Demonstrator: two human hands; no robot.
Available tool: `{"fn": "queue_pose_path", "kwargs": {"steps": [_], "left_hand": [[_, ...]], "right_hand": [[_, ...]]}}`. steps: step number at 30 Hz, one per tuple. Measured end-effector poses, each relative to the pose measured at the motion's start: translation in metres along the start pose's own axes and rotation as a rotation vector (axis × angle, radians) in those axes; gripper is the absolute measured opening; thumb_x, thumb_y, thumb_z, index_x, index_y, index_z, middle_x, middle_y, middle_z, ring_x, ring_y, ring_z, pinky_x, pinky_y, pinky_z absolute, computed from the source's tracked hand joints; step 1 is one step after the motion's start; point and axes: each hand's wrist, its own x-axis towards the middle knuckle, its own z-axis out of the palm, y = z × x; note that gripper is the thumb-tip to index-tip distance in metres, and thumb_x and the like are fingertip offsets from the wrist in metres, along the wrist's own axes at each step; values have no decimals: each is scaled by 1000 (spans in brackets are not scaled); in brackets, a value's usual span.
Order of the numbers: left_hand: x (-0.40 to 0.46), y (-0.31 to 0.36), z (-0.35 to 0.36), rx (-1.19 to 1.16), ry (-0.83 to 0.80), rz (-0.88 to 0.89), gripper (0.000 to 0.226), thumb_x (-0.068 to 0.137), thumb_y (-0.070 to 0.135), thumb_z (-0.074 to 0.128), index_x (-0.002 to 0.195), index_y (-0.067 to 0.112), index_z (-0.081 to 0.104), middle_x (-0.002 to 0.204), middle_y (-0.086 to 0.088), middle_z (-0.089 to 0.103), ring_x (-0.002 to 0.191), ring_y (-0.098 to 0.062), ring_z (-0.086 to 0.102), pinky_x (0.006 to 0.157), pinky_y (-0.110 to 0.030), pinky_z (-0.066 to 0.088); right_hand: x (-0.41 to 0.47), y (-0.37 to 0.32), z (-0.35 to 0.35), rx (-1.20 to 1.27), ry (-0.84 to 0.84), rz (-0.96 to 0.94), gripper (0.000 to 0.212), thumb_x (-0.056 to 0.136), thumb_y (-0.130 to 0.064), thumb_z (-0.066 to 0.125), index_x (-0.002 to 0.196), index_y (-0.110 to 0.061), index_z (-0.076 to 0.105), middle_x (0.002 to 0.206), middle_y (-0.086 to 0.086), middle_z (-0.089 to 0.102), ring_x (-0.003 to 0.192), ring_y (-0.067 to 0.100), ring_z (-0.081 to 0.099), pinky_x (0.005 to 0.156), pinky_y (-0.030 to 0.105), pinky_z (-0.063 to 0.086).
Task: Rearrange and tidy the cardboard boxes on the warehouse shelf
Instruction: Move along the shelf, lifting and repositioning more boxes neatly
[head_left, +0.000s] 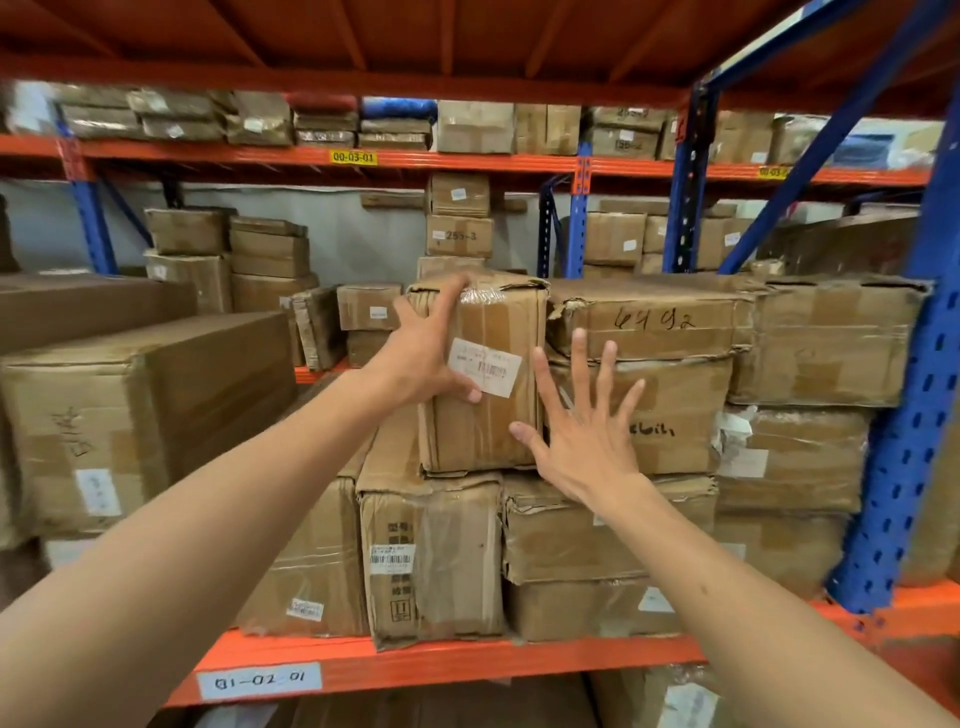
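Note:
A tall brown cardboard box (491, 421) with a white barcode label stands upright on top of a lower box (431, 561) on the orange shelf. My left hand (423, 353) clasps its upper left corner, fingers over the left edge and top, thumb on the front face. My right hand (584, 436) is spread flat in front of the box's lower right edge, thumb touching the front, fingers over the neighbouring box (670, 415). A flatter box marked 6492 (649, 322) lies right of the tall box.
Stacked boxes fill the shelf to the right (826, 343) and a large box (130, 410) sits at left. A blue upright (904, 441) stands at right, an orange front beam (467, 660) below. A gap opens left of the tall box.

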Motion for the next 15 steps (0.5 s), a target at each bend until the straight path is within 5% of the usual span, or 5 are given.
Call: {"fn": "queue_pose_path", "kwargs": {"steps": [6, 11, 15], "left_hand": [[-1, 0, 1, -19, -7, 29, 137, 60, 18, 98, 155, 48, 5, 153, -26, 12, 128, -56, 47, 111, -56, 39], [-4, -8, -2, 2, -45, 85, 138, 67, 20, 95, 157, 49, -6, 160, -32, -6, 133, -55, 45, 114, -57, 35], [-25, -42, -14, -82, -164, 217, 140, 74, 37, 90, 150, 53, -27, 164, -23, -26, 153, -46, -5, 121, -63, 10]], "right_hand": [[-3, -3, -6, -33, -10, 26, 88, 97, -75, 18, 154, -31, -33, 155, 15, -47, 141, 47, -40, 109, 80, 2], [-11, -16, -26, -46, 9, 12, 84, 98, -70, 21, 157, -33, -25, 157, 12, -46, 143, 45, -37, 111, 80, -1], [-1, -43, -51, 6, 145, -11, 81, 101, -65, 30, 161, -35, -14, 161, 13, -39, 148, 41, -30, 116, 69, -9]]}}
